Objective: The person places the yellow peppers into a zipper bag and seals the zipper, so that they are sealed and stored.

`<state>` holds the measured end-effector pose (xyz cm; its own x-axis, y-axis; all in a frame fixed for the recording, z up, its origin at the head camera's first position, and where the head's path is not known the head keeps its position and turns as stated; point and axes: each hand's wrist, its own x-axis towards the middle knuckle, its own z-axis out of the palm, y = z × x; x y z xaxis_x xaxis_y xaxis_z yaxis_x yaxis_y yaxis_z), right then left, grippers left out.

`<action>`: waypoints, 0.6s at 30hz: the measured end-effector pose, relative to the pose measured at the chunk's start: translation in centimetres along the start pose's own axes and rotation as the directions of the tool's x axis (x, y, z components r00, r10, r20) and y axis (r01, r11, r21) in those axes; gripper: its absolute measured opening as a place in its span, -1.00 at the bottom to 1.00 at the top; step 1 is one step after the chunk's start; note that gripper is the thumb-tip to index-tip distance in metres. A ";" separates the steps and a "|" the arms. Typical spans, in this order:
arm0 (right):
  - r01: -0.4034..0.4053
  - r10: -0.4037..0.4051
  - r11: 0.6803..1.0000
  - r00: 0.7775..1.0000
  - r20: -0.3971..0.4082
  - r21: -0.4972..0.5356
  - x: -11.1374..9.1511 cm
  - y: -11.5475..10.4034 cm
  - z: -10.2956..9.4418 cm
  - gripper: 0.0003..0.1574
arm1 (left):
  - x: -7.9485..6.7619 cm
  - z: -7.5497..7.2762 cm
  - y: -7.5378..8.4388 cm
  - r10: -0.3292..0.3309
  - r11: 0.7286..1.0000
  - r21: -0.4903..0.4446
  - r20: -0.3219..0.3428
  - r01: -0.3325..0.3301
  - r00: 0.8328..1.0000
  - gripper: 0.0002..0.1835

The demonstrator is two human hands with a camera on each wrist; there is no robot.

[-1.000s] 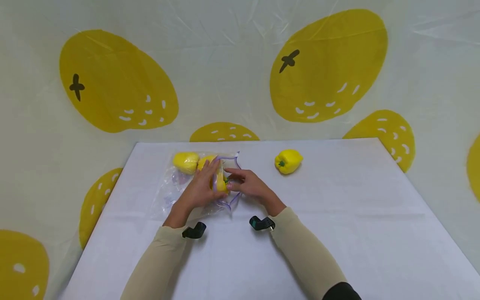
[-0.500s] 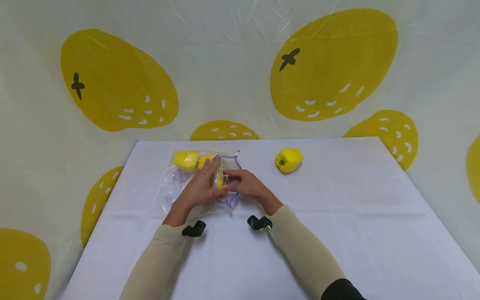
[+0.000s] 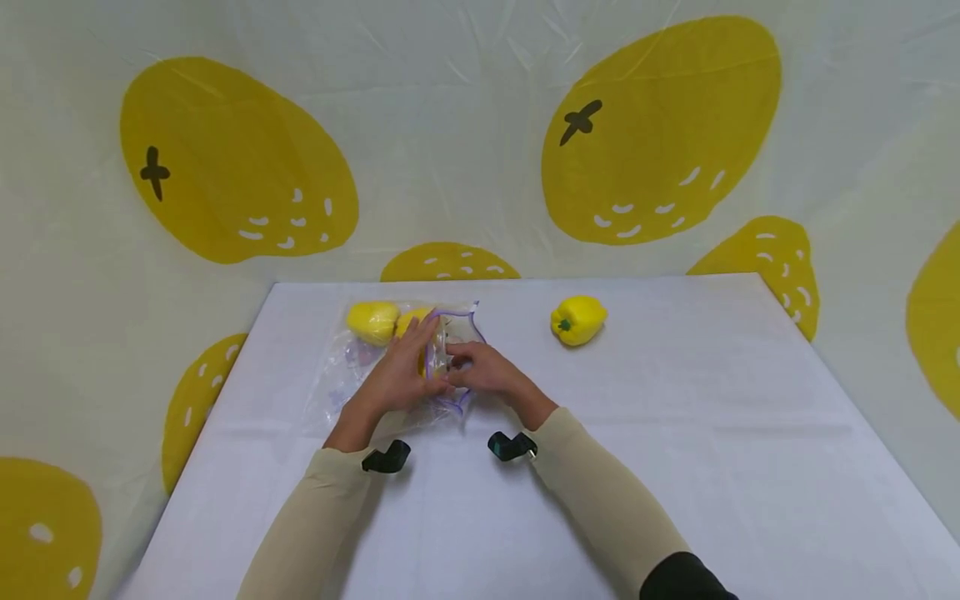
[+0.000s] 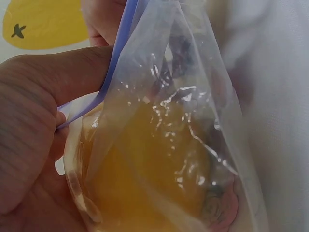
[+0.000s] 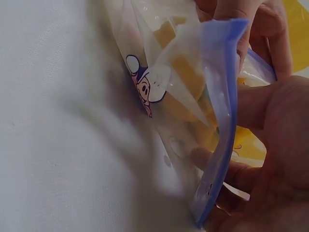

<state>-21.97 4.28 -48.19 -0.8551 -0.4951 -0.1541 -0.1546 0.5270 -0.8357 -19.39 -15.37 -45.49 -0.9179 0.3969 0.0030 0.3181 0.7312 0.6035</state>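
Observation:
A clear zip bag (image 3: 330, 383) with a purple-blue zip strip lies on the table, its mouth facing right. Two yellow bell peppers, one of them the far-left pepper (image 3: 372, 322), show through its film. Another yellow pepper (image 4: 149, 164) sits just inside the mouth, mostly hidden by the hands in the head view. My left hand (image 3: 401, 367) pinches the strip at the upper side of the mouth, its thumb over the plastic. My right hand (image 3: 486, 369) reaches into the mouth with fingers extended toward this pepper's green stem end, thumb and fingers apart.
One more yellow bell pepper (image 3: 578, 320) lies on the white tabletop (image 3: 675, 433) to the right of the bag, near the back edge. Behind the table hangs a pale curtain (image 3: 450, 125) printed with large yellow fruit.
My right hand has moved slightly left, farther into the bag's mouth, and the pepper there has gone deeper inside. My left hand keeps its place on the bag.

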 end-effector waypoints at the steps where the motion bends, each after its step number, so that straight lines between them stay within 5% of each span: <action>1: 0.023 -0.023 1.000 1.000 -0.001 -0.008 0.0 0.0 0.0 -0.39 | 0.0 0.0 0.0 -0.004 1.000 -0.002 0.003 0.004 1.000 0.21; 7: 0.000 -0.004 0.999 0.994 -0.106 -0.034 -0.4 0.1 -0.2 -0.29 | 0.2 -0.1 0.3 -0.040 0.999 -0.012 0.026 0.040 0.999 0.20; 12: -0.078 0.075 0.997 0.967 -0.242 -0.004 -1.4 -0.1 -0.8 -0.39 | 0.4 0.0 0.4 -0.072 0.997 -0.017 0.031 0.073 0.997 0.23; 18: -0.051 0.069 0.997 0.942 -0.329 0.063 -2.4 0.1 -2.1 -0.49 | 0.4 0.0 0.2 -0.093 0.996 -0.008 0.032 0.093 0.995 0.26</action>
<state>-20.98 7.00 -46.81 -0.9788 -0.2028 -0.0295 -0.0793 0.5074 -0.8581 -19.65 -15.06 -45.37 -0.9355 0.3445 -0.0786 0.2290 0.7604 0.6077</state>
